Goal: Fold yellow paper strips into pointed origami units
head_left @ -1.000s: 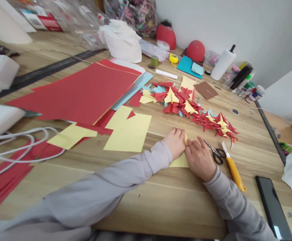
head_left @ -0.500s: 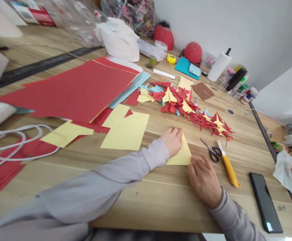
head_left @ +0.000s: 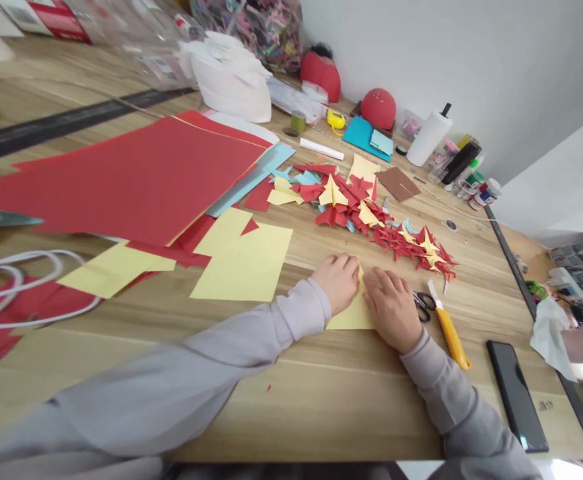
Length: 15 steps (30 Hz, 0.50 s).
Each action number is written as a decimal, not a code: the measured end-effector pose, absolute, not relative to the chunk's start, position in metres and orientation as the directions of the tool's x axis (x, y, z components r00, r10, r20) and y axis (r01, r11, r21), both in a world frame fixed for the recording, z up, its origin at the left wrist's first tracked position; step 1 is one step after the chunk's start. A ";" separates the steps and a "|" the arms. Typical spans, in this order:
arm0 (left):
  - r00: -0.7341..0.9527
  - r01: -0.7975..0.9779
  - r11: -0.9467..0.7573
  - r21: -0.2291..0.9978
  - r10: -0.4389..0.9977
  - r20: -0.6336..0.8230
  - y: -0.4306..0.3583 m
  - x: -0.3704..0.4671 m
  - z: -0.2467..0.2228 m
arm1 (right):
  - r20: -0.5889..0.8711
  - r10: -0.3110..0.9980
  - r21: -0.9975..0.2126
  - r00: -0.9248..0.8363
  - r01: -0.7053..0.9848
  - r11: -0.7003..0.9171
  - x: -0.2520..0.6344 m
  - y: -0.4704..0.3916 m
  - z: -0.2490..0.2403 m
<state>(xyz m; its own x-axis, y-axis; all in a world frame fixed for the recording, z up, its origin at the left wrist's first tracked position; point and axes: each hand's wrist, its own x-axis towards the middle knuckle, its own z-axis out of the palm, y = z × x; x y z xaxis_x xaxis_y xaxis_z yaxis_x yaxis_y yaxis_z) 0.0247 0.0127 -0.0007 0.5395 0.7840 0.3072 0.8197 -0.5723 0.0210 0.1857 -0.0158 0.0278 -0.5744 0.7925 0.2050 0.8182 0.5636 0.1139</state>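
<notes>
Yellow paper [head_left: 350, 320] partly under curled left hand [head_left: 338, 284] and flatter right hand [head_left: 393, 312], any grip unclear

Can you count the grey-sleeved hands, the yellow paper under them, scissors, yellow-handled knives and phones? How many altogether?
Left hand and right hand: 2
Yellow paper: 1
Scissors: 1
Yellow-handled knife: 1
Phone: 1
Total: 6

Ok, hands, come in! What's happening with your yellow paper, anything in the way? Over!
Left hand and right hand on yellow paper. Paper on table, partly covered by them. Scissors and yellow cutter beside right hand, off the paper.
</notes>
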 end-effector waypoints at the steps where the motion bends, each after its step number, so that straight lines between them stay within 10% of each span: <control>1: 0.540 0.819 -0.573 0.024 0.785 0.304 0.013 0.025 0.000 | 0.195 0.794 0.121 -0.576 0.817 0.563 0.183 -0.011 0.025; 15: 0.517 0.833 -0.552 0.037 0.801 0.303 0.011 0.027 0.001 | 0.225 0.823 0.065 -0.522 0.850 0.522 0.175 0.001 0.019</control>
<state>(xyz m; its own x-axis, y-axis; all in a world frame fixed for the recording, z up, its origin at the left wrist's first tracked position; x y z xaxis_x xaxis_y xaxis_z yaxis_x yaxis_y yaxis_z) 0.0268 0.0115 0.0008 0.5169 0.8008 0.3025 0.8331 -0.5518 0.0372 0.1751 0.0012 0.0193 -0.5223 0.8226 0.2247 0.8503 0.5223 0.0646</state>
